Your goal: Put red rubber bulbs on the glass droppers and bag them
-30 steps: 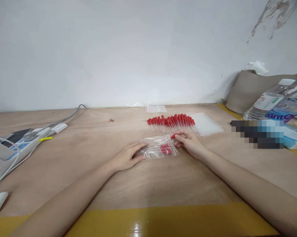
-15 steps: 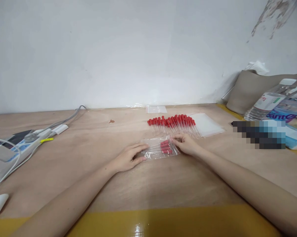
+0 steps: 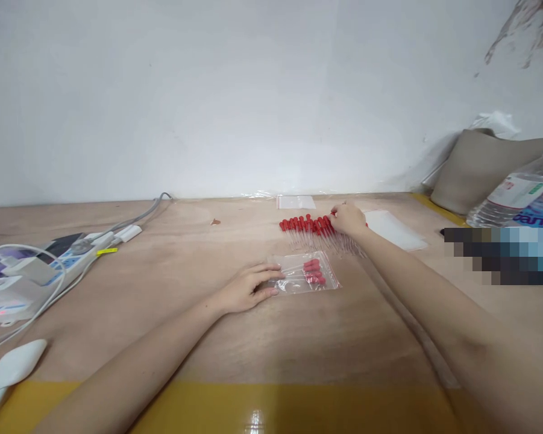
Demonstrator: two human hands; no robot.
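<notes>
A clear zip bag with several red-bulbed droppers inside lies flat on the table, its red-striped zip end to the right. My left hand rests at the bag's left end, thumb and fingers apart and touching the plastic. Behind the bag, a row of loose droppers lies with red bulbs toward the wall and thin clear stems toward me. Over the right part of this row, my right hand has its fingers closed on a red bulb; the hand covers several others.
White, translucent bags lie right of the droppers, and a small zip bag lies by the wall. At the left are a power strip with cables and a white object. A plastic bottle and grey-brown container stand at the right.
My right hand has let go of the zip bag's right end and moved back to the loose droppers. My left hand stays at the bag. The view has shifted slightly left.
</notes>
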